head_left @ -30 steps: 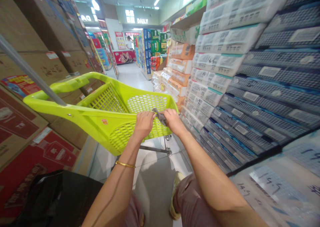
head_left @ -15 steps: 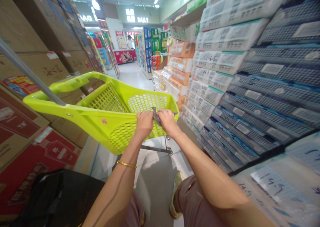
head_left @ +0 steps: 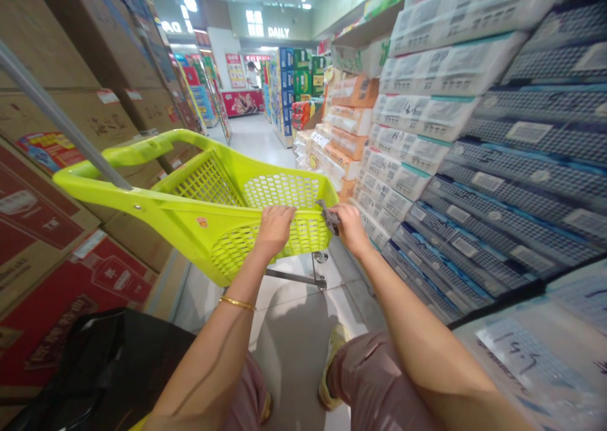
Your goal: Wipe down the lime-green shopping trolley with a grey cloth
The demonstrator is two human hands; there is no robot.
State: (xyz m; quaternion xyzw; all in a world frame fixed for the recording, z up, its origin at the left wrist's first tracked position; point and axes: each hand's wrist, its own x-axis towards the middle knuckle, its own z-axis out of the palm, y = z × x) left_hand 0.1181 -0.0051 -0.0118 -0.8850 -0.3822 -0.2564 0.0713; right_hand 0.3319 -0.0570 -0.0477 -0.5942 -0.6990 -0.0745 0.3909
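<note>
A lime-green plastic shopping basket on wheels (head_left: 203, 194) stands tilted in the aisle in front of me. My left hand (head_left: 274, 227) is curled over its near rim, gripping it. My right hand (head_left: 349, 226) is closed on a small grey cloth (head_left: 328, 215) and presses it against the rim's right corner. A gold bangle (head_left: 237, 303) sits on my left wrist. The basket's grey metal pull handle (head_left: 57, 118) runs up to the left.
Cardboard boxes (head_left: 71, 165) are stacked along the left. Wrapped tissue packs (head_left: 474, 134) fill the right wall. A black bag (head_left: 109, 368) lies at lower left. The tiled aisle (head_left: 258, 137) leads to a far counter where a person stands (head_left: 253, 74).
My right hand has slid the grey cloth to the right along the rim, away from my left hand. The left hand keeps its grip. The view has shifted slightly.
</note>
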